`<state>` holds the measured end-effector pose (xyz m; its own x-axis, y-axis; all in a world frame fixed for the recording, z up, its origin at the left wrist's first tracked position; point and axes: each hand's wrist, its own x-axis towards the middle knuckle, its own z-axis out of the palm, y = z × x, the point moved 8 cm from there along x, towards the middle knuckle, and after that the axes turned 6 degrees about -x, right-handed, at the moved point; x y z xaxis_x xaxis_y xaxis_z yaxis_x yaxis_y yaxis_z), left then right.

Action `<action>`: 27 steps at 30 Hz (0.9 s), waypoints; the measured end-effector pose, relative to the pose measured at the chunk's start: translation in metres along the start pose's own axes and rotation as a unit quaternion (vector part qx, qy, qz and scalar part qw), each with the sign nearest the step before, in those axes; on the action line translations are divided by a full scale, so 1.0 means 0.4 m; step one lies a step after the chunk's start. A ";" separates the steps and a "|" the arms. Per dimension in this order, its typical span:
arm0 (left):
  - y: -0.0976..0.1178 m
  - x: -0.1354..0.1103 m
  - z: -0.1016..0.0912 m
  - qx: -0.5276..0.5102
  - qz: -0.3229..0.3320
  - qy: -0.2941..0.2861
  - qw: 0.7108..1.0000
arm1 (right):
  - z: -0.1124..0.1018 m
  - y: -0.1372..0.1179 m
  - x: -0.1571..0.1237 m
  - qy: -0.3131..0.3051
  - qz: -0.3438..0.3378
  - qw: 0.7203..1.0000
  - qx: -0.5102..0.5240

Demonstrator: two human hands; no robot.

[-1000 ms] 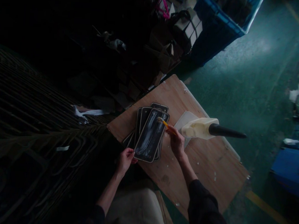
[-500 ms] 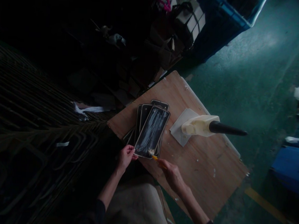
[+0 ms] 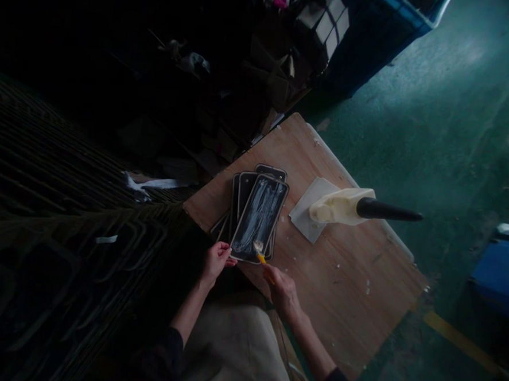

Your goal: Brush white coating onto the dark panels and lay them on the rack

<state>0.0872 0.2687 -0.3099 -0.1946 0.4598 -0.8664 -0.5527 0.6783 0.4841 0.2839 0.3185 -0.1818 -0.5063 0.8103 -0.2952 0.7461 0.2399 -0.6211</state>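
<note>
A black rounded rectangular panel [image 3: 259,216] with a pale rim lies on top of a fanned stack of similar dark panels [image 3: 237,198]. Whitish streaks, like wet paste or glue, cover much of its face. My left hand [image 3: 217,262] pinches the panel's near left corner between thumb and fingers. In my right hand [image 3: 282,287] is a small brush [image 3: 261,259] with a yellow handle, its pale bristles touching the panel near the close edge. To the right, a cream bottle with a long black nozzle [image 3: 344,206] rests on its side on a pale square sheet [image 3: 311,214].
A wooden tabletop [image 3: 317,286] carries the stack and bottle. Dark racks [image 3: 66,162] stand close on the left. A blue crate [image 3: 371,42] sits beyond the table, and a blue box [image 3: 501,277] is on the green floor [image 3: 447,133] at right.
The brush has shifted slightly, and its handle is turned more upright toward the panel. My right hand has moved a little left. My left hand keeps its hold on the corner.
</note>
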 end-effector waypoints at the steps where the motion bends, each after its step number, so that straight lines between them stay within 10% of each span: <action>1: 0.000 0.000 0.001 0.001 -0.001 -0.002 1.000 | 0.004 -0.012 -0.014 -0.010 0.002 1.000 0.011; 13: 0.015 -0.002 0.015 0.059 0.025 -0.048 0.997 | -0.064 0.000 0.073 -0.050 0.057 0.986 0.148; 21: 0.028 -0.009 0.043 0.085 0.031 -0.092 0.992 | -0.221 0.080 0.251 0.202 0.043 0.973 0.104; 27: 0.041 -0.036 0.067 0.063 0.021 -0.115 0.991 | -0.189 0.075 0.331 0.185 0.012 0.972 0.144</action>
<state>0.1026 0.2887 -0.2861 -0.0169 0.5973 -0.8018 -0.4396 0.7159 0.5425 0.2719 0.4735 -0.1849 -0.2609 0.9633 -0.0637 0.5766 0.1026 -0.8106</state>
